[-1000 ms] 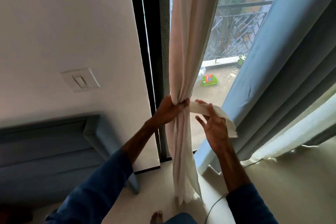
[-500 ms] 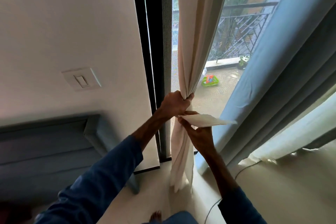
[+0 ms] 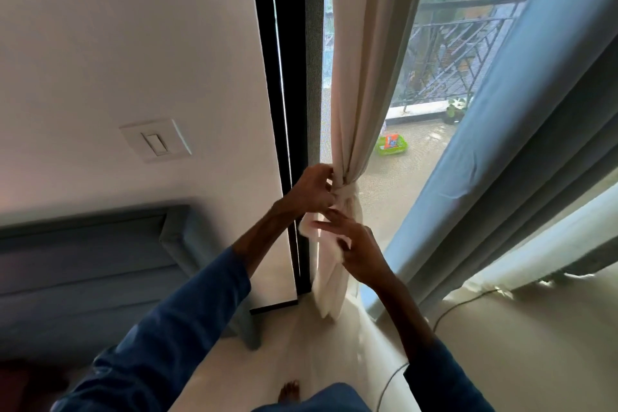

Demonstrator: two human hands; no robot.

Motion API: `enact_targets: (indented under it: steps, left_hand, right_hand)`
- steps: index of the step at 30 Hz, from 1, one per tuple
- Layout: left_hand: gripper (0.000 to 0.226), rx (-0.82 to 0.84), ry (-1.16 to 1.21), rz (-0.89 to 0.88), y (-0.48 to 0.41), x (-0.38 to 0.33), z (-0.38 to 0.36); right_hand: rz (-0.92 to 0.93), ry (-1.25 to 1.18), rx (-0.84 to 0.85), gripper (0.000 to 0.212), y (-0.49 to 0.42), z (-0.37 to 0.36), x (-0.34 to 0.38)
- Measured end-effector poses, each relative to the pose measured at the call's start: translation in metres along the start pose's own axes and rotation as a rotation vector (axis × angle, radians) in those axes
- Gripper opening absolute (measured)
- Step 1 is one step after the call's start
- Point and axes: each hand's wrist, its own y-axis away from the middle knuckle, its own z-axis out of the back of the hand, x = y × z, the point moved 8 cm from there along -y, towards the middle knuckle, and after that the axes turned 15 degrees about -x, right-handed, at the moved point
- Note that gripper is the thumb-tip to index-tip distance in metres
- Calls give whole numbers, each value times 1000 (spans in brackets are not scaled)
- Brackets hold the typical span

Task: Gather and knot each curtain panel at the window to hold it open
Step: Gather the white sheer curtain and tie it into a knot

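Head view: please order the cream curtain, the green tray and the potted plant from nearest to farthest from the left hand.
1. Cream curtain: gripped by the left hand.
2. Green tray: outside on the balcony floor, rightward.
3. Potted plant: farther out, by the balcony railing.

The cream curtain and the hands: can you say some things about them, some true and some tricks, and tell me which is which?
1. The left hand grips the cream curtain where it is bunched. True.
2. The blue curtain is tied in a knot. False: it hangs loose in folds.
3. The light switch is on the white wall. True.
4. The right hand hangs at the person's side. False: it is raised at the cream curtain, just below the left hand.
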Motion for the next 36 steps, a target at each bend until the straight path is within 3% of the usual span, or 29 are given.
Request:
enact_targets:
  steps: [2,6,7,10,14,19,21,22,24,25,29,32,34,36]
  left_hand:
    - [26,-26,21,-45,1,3,2]
    - [29,-10,-81,-95,4,12,2]
    - [32,28,-112,-105,5,14,0]
    - [41,102,-218,-197,10,14,-5]
    - [40,18,-340,-295,13,7,7]
    - [28,-137,-270,-355,20,-5,23]
    - [27,-200,-226,-323,21,-6,31]
    - [25,-204,-217,-292,21,-6,33]
    - [23,-123,-156,-272,22,-5,27]
    - [25,-56,-90,-278,24,-5,20]
    - [46,187,108,-174,28,6,-4]
    - [51,325,232,-112,35,8,-16]
    - [45,330,332,-52,37,5,-19]
    - [34,267,422,-3,37,1,-19]
  right_hand:
    - [-43,-17,-65,74,-2,11,-5]
    - [-213,-1,-487,30,-10,59,-26]
    - [-223,16,-501,33,-14,65,-29]
    - [-269,-26,-285,51,-30,52,-38]
    - [-280,-114,-123,35,-31,27,-37]
    - [-310,-182,-10,32,-23,16,-32]
    - [-380,-255,-11,51,-20,14,-35]
    - [-426,-277,-24,74,-19,14,-37]
    - [-517,-307,-34,115,-14,14,-42]
    - [-546,-334,-35,124,-12,13,-43]
    - [-647,-469,-95,109,-7,15,-47]
    - [-698,-549,-221,111,-1,27,-51]
    - [-664,-569,-275,107,1,36,-49]
    - [-640,-611,-296,87,1,40,-47]
